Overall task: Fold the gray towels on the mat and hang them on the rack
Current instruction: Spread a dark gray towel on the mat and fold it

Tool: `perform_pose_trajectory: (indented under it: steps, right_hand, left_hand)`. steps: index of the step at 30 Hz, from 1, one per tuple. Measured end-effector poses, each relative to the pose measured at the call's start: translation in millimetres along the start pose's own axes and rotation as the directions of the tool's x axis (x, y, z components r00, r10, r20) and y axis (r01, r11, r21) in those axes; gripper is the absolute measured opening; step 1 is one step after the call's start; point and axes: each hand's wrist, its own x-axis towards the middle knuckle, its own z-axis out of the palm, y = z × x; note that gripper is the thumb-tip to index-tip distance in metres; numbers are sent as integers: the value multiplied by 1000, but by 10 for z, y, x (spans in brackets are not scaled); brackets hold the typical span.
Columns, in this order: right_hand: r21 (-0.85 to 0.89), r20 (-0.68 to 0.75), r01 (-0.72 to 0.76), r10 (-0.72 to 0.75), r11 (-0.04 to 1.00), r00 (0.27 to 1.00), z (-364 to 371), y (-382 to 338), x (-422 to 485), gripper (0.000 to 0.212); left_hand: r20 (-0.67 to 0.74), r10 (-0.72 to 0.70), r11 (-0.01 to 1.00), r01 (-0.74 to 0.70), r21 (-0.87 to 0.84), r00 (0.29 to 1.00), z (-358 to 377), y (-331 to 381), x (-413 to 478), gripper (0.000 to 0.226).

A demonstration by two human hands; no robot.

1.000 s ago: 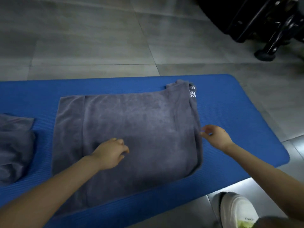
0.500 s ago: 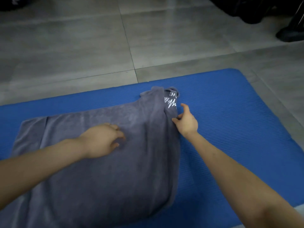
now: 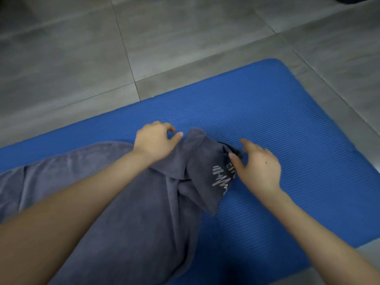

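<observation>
A floor of large gray tiles (image 3: 67,58) fills the far part of the scene, and a blue ribbed mat (image 3: 287,124) is laid across it, its rounded right end seen at the far right.

A gray towel (image 3: 127,223) is spread on the mat, reaching from the left edge of the view to about the middle, with its near part running out of the bottom of the view. Its far right corner is bunched and raised in loose folds, and white printed lettering (image 3: 223,177) is shown on the turned-over flap there.

That corner is worked from both sides. The left hand (image 3: 156,142) is laid on the far edge of the towel, its fingers curled and its thumb extended toward the raised peak; whether cloth is actually pinched under the palm cannot be told. The right hand (image 3: 259,167) is placed just beside the printed flap, fingers spread and loosely open, the thumb tip touching the cloth but nothing closed upon.

The task is judged to be at an early stage for this towel: the corner is being straightened, and no tidy fold is seen yet. The folding is left to be finished, and the hanging after it; no rack is seen in the view.
</observation>
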Motion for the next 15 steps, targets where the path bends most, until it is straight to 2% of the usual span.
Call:
perform_pose_trajectory:
  steps: [2, 3, 5, 7, 9, 11, 13, 15]
  right_hand:
    - [21, 247, -157, 147, 987, 958, 100, 57, 244, 54]
    - [81, 330, -225, 187, 971, 925, 144, 78, 308, 45]
    - [157, 367, -282, 209, 947, 907, 118, 72, 317, 14]
    - [228, 316, -305, 226, 925, 921, 2, 118, 267, 18]
    - [301, 189, -292, 243, 908, 951, -201, 195, 161, 10]
    - [403, -41, -232, 270, 885, 962, -463, 292, 28, 14]
    - [496, -300, -125, 305, 859, 904, -732, 357, -103, 17]
    - [460, -428, -105, 324, 882, 844, -882, 454, -177, 19]
  left_hand:
    - [37, 67, 996, -69, 61, 997, 106, 191, 78, 47]
    - [58, 87, 993, -91, 77, 995, 147, 279, 109, 48]
    - [100, 113, 985, -124, 120, 989, 200, 430, 141, 46]
    - [113, 140, 973, -158, 168, 984, 202, 494, 159, 33]
    - [66, 120, 989, -125, 73, 991, 108, 473, 177, 21]
    - [-12, 42, 991, -43, -129, 999, -74, 409, 210, 15]
    - [-109, -54, 949, 18, -315, 993, -277, 324, 273, 7]
    - [-166, -123, 923, 51, -381, 978, -403, 252, 338, 4]
